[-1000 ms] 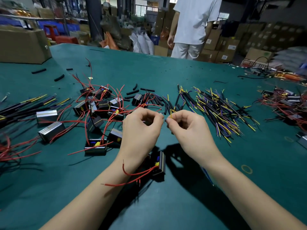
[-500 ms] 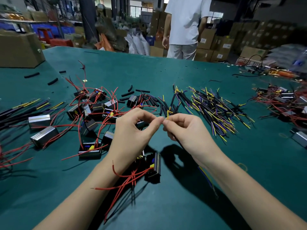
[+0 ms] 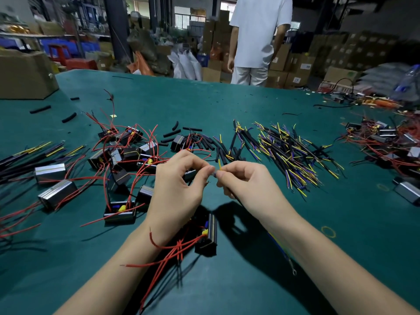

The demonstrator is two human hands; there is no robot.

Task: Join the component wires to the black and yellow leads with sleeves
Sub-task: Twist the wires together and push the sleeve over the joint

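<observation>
— What are your hands doing?

— Your left hand (image 3: 179, 189) and right hand (image 3: 247, 185) are meeting fingertip to fingertip above the green table (image 3: 250, 105). Your right thumb and forefinger are pinching a thin yellow wire end (image 3: 220, 164), which is sticking up just above the pinch. Your left thumb and forefinger are closing on something tiny right against that same spot; it is too blurred to say what.

— Where is the part itself?

— A black component (image 3: 208, 235) is hanging just below your left wrist, its red wires (image 3: 168, 255) trailing across the forearm. A dark lead (image 3: 280, 248) is running down from under your right palm, ending in a small ring.

— And the supplies?

— The pile of black and yellow leads (image 3: 288, 153) is lying beyond your right hand. More components (image 3: 127, 153) with red wires are spreading out beyond your left hand. Short black sleeves (image 3: 204, 143) are lying just past the pinch point, between those two heaps.
</observation>
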